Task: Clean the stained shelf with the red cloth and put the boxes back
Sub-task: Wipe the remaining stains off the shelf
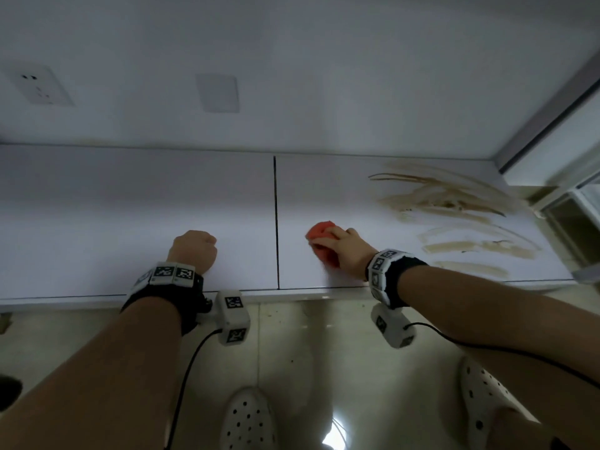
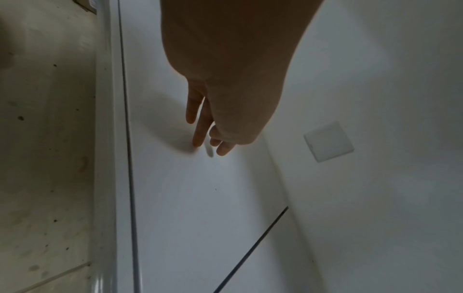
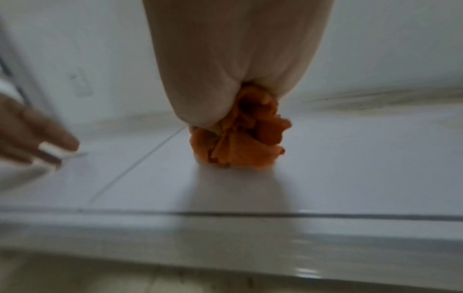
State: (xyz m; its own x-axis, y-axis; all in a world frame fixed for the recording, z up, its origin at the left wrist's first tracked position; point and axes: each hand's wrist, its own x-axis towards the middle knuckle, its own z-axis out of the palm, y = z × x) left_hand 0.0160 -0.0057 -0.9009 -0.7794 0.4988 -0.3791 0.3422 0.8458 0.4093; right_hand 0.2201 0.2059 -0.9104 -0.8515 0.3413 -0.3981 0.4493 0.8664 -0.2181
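We see the white, glossy shelf [image 1: 136, 222], split by a thin dark seam [image 1: 276, 222] running from back edge to front edge. Brown smeared stains [image 1: 454, 203] streak its right end, from the back edge towards the front. The crumpled red-orange cloth [image 1: 319, 235] is bunched into a wad and lies on the shelf just right of the seam, nearer the front edge.

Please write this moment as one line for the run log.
right hand: grips red cloth on shelf | left hand: fingertips on shelf, holds nothing | brown stains: unwiped | boxes: not visible
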